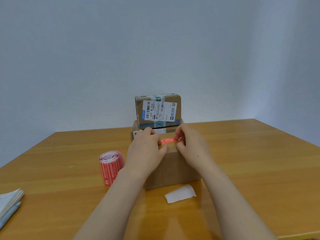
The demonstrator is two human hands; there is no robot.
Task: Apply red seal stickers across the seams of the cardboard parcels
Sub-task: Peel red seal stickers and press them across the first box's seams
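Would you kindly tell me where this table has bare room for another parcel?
Bare wood lies right of the near parcel, out to the table edge, and left of the sticker roll, beyond the notebook. The middle is crowded: left hand, right hand, stacked parcels, backing paper.

A wooden table (251, 161) stands against a plain pale wall (155, 49), with a notebook (9, 199) lying at its left edge, a grey pen (9, 214) just beside that on the near side, and a curled white paper scrap (180, 194) towards the middle.
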